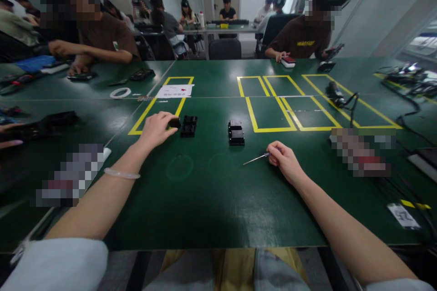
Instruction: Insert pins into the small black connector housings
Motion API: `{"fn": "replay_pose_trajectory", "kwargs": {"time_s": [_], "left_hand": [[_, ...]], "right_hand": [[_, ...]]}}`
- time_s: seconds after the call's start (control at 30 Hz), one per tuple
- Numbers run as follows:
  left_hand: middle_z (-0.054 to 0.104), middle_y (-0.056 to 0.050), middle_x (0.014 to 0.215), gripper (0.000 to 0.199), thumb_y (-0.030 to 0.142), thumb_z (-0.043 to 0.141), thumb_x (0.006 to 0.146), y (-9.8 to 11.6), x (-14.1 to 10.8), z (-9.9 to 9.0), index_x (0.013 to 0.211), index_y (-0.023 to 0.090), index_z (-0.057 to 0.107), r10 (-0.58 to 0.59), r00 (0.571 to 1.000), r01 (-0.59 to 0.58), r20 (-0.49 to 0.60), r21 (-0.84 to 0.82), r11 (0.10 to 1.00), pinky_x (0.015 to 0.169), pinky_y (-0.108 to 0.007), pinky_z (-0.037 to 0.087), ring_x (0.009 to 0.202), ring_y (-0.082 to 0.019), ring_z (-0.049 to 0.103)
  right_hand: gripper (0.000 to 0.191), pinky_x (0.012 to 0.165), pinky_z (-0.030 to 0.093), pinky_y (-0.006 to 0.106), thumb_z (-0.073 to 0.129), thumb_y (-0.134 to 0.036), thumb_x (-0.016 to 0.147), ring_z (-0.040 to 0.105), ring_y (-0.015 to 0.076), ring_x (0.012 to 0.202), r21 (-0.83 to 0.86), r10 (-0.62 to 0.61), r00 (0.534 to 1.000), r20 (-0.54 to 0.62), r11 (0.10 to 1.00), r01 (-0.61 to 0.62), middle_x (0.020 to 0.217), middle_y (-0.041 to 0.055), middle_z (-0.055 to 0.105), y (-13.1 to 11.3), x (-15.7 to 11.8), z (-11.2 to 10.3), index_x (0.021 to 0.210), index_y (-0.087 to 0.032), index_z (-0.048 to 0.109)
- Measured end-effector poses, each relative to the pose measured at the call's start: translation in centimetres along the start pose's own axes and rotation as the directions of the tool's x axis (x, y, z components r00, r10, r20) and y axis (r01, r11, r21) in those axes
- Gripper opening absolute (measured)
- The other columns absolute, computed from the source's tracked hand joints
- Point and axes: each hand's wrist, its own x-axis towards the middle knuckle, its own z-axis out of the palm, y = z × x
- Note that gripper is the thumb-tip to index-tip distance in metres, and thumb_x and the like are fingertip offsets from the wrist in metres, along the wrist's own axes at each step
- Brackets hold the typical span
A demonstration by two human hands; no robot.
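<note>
My left hand (157,128) is closed around a small black part (175,122), pinched between thumb and fingers; its exact kind is too small to tell. Just right of that hand lies an open black piece with hollow compartments (189,126). My right hand (280,155) grips a thin screwdriver (256,159), its metal shaft pointing left and tilted slightly down over the table. Between the two hands, nearer the right one, sit two black box-like parts (236,132) side by side, front and back.
Yellow tape outlines (273,128) mark the green table (211,209). A paper sheet (175,91) and a white tape roll (120,93) lie at back left. Cables (409,109) spread on the right. Two people sit across the table, with blurred-out items at both sides.
</note>
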Motion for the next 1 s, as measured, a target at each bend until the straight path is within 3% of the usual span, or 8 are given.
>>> {"fn": "replay_pose_trajectory", "kwargs": {"time_s": [0.17,0.3,0.63,1.0], "left_hand": [[0.055,-0.011,0.128,0.048,0.039,0.064,0.09,-5.8,-0.5,-1.5,0.132,0.019,0.055,-0.121,0.991,0.111,0.055,0.154,0.982,0.093,-0.043,0.042,0.112,-0.029,0.05],[0.057,-0.01,0.126,0.046,0.043,0.065,0.089,-7.8,-0.8,-0.7,0.129,0.02,0.059,-0.105,0.988,0.08,0.11,0.207,0.975,0.091,-0.04,0.042,0.108,-0.028,0.052],[0.063,-0.006,0.122,0.034,0.036,0.066,0.09,-8.5,-0.2,0.4,0.121,0.022,0.069,-0.068,0.99,0.035,0.124,0.249,0.968,0.081,-0.027,0.039,0.097,-0.02,0.052],[0.063,-0.01,0.126,0.036,0.039,0.053,0.094,-8.2,1.2,0.7,0.124,0.027,0.068,-0.087,0.982,0.044,0.168,0.244,0.969,0.076,-0.033,0.043,0.107,-0.031,0.06]], "right_hand": [[0.029,0.046,0.023,0.024,0.07,-0.046,0.082,0.033,0.0073,0.047,0.011,0.004,1.0,0.011,1.0,-0.005,0.051,-0.0085,0.039,0.0,-0.1,0.1,0.077,-0.022,0.055],[0.027,0.047,0.022,0.024,0.069,-0.044,0.084,0.034,0.0069,0.047,0.017,0.003,1.0,0.014,1.0,-0.003,0.052,-0.0086,0.039,0.3,0.0,-0.1,0.077,-0.021,0.055],[0.028,0.047,0.022,0.025,0.07,-0.044,0.083,0.034,0.0067,0.047,0.019,0.02,1.0,0.009,1.0,-0.02,0.052,-0.0084,0.04,0.1,0.0,-0.1,0.077,-0.021,0.055],[0.026,0.047,0.021,0.024,0.068,-0.043,0.085,0.034,0.0065,0.047,0.012,0.006,1.0,0.008,1.0,-0.007,0.052,-0.0085,0.04,0.6,0.1,-0.4,0.079,-0.021,0.055]]}}
